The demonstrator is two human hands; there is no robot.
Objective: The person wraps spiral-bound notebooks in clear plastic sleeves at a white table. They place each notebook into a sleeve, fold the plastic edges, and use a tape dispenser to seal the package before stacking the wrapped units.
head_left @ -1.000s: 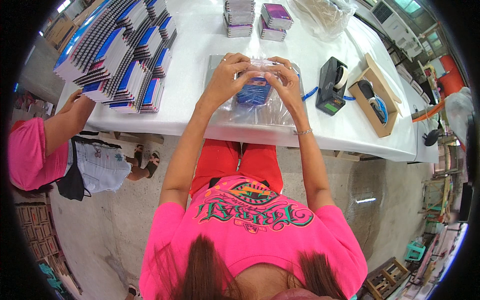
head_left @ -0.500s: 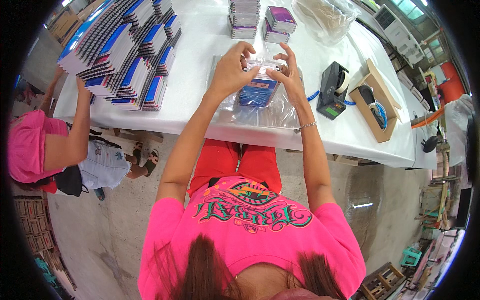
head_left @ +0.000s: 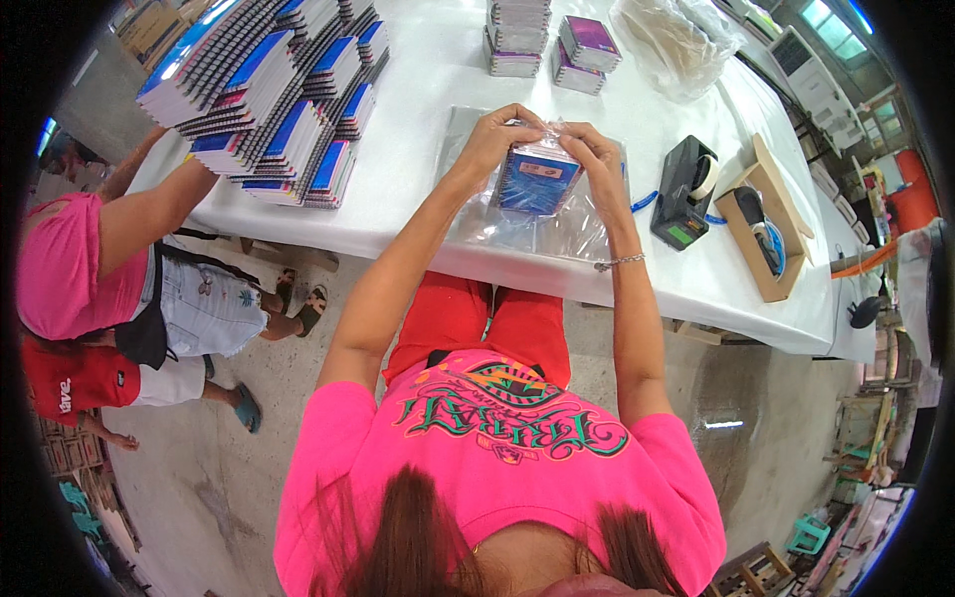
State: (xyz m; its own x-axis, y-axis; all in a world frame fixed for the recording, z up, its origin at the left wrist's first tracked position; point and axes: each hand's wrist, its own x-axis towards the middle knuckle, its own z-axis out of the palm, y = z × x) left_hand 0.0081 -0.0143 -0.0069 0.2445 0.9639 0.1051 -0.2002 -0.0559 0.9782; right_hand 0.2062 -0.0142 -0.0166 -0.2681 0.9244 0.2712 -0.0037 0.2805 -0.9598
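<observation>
A small stack of blue-covered notebooks [head_left: 538, 185] lies in front of me inside a clear plastic bag, its cover showing through glossy film. My left hand [head_left: 494, 145] is closed, fingers pinching the film at the stack's far left corner. At the far right corner my right hand [head_left: 594, 157] pinches the same film with thumb and fingers. Beneath the stack, flat clear plastic bags [head_left: 477, 231] are spread near the table's front edge. The film's far edge is partly hidden by my fingers.
High piles of spiral notebooks [head_left: 261, 109] stand at the left, where a co-worker in pink [head_left: 70, 264] reaches in. Small purple notebooks [head_left: 589, 45] are stacked at the far side near crumpled plastic [head_left: 681, 45]. A black tape dispenser [head_left: 686, 189] and an open cardboard box [head_left: 764, 234] sit right.
My hands have come closer together and now pinch the film at the stack's far end. A second person in red has come into view at the left. The whole view has shifted slightly.
</observation>
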